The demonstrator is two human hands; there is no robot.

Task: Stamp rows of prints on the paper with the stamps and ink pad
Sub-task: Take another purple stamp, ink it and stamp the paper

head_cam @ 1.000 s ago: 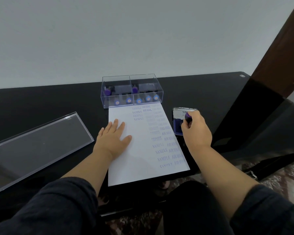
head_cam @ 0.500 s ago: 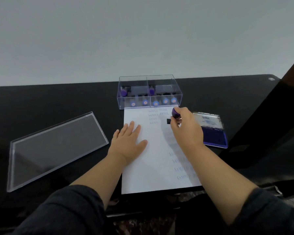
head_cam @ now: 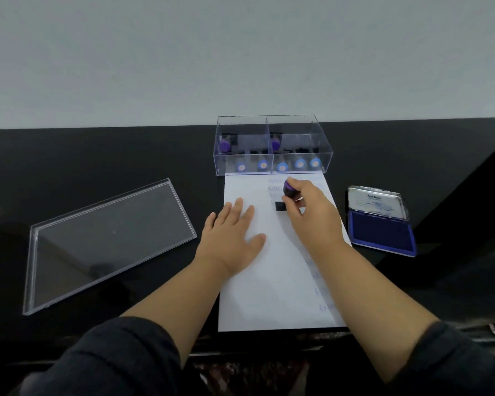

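My left hand point(head_cam: 231, 238) lies flat on the paper point(head_cam: 272, 295), fingers straight and spread, pinning the sheet to the black tabletop point(head_cam: 97, 155). Just beyond it, my right hand point(head_cam: 312, 212) curls around the purple-handled stamp point(head_cam: 287, 194), whose dark base sits on the upper part of the sheet beneath faint blue prints. To the right, off the paper, the ink pad point(head_cam: 382, 232) lies open with its lid raised. A clear lid point(head_cam: 106, 241) rests at the left. Farthest, touching the paper's top edge, the clear box point(head_cam: 272, 147) holds more stamps.
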